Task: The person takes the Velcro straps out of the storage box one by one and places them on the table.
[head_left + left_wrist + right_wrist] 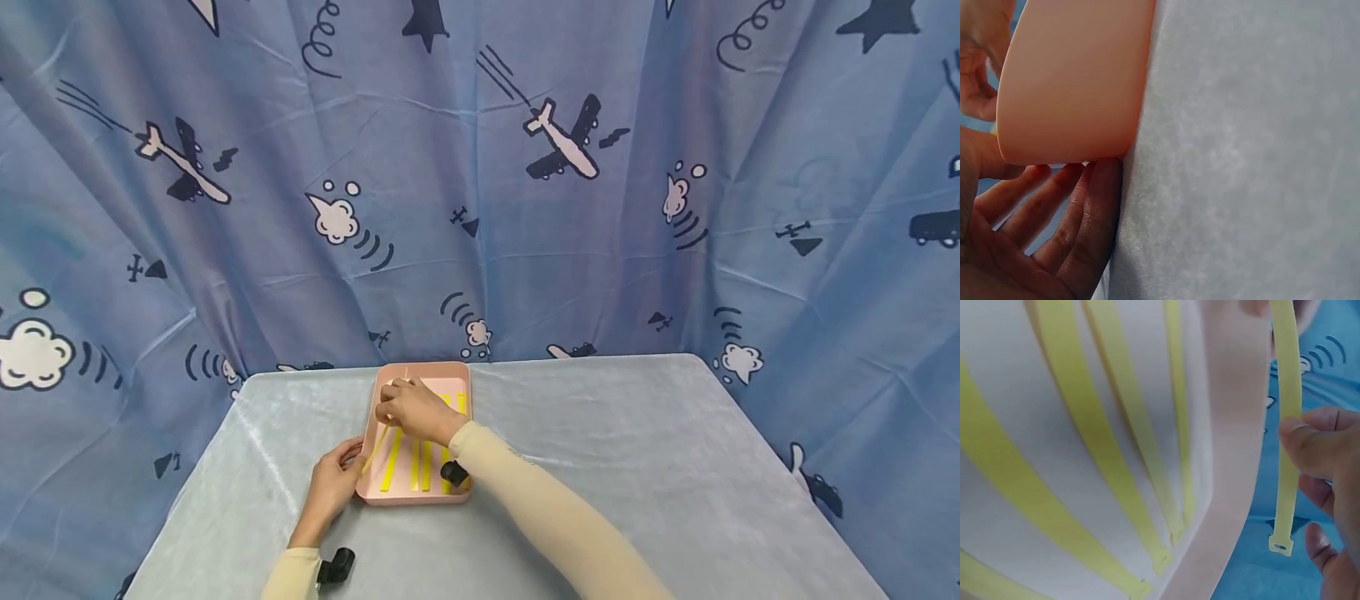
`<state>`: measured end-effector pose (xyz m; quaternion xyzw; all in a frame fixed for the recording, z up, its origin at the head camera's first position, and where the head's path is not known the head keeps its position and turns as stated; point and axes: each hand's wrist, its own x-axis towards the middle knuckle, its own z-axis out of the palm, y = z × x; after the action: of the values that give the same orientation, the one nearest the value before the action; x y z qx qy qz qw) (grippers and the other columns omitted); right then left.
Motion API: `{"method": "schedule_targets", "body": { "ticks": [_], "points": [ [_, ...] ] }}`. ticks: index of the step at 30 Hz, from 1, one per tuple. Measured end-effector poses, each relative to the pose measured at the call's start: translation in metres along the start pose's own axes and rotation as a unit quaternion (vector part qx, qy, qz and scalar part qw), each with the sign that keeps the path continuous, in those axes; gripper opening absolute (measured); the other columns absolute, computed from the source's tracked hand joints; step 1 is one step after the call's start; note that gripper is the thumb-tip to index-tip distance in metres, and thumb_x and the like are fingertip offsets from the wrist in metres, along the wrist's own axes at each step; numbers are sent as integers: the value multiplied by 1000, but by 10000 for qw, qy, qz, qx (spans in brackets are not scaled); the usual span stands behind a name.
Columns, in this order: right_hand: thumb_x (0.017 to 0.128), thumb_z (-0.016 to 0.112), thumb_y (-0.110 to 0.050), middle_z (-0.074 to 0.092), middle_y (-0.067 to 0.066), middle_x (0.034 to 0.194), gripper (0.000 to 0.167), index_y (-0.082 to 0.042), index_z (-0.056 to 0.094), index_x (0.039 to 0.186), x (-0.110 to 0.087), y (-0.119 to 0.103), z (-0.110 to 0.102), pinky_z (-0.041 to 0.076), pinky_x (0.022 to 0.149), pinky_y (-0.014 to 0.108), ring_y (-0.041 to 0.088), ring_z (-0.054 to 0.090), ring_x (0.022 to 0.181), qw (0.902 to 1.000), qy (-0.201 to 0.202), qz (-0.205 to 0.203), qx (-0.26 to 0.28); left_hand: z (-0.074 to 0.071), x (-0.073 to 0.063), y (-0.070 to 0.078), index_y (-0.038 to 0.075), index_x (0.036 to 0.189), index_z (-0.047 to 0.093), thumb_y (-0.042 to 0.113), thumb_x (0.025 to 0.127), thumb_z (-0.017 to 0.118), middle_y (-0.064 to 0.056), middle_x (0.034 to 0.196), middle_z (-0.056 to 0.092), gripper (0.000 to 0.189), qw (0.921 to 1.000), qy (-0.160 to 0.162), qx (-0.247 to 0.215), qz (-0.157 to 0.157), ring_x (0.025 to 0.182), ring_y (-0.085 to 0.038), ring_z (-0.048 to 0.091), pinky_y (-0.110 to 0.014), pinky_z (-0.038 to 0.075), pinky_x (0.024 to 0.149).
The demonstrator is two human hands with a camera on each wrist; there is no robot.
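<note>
Yellow strap [1288, 459] pinched by right hand [418, 410] over pink tray [412, 502].
The tray's outer wall is touched by loosely extended left hand [332, 482]; further straps [392, 461] are laid inside.

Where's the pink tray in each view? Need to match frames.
Head: below centre, slightly left, on the table; pink tray.
Left wrist: upper left, outer wall showing; pink tray.
Right wrist: left and centre, its interior and rim showing; pink tray.
Shared landmark: right hand, over the tray in head, top left in left wrist, right edge in right wrist.
</note>
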<state>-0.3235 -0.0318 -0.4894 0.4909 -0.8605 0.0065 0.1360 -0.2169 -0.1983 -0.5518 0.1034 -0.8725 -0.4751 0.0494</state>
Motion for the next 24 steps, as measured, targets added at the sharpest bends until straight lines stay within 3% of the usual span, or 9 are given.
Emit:
{"method": "schedule_targets", "body": {
  "ticks": [7,16,20,24],
  "points": [
    [88,74,-21,62,-10,96,8,-28,69,88,-9,2,-10,36,78,25,10,56,96,9988,351,10,335,0,-2,-3,6,135,59,10,96,59,-20,124,67,39,9999,-16,-80,-84,106,-30,66,-23,52,71],
    [92,69,-16,61,-10,98,11,-25,65,87,-16,4,-16,36,81,25,9,55,100,9919,772,249,977,-2,-2,-2,6,136,58,12,97,56,-23,125,65,39,9997,-37,-198,-111,103,-28,67,-22,50,61],
    [90,71,-13,62,-8,95,12,-22,64,87,-20,3,-22,42,86,27,10,56,100,9815,1157,328,1488,-3,-2,0,6,135,59,12,97,56,-22,124,66,39,9999,-6,-164,-43,104,-29,67,-24,53,67],
    [89,72,-14,63,-6,94,9,-20,64,89,-25,5,-26,45,96,29,12,58,99,9706,1462,398,1870,-1,-1,0,5,135,59,12,97,56,-20,123,68,39,9999,14,-149,67,112,-32,66,-33,56,83]
  ]
}}
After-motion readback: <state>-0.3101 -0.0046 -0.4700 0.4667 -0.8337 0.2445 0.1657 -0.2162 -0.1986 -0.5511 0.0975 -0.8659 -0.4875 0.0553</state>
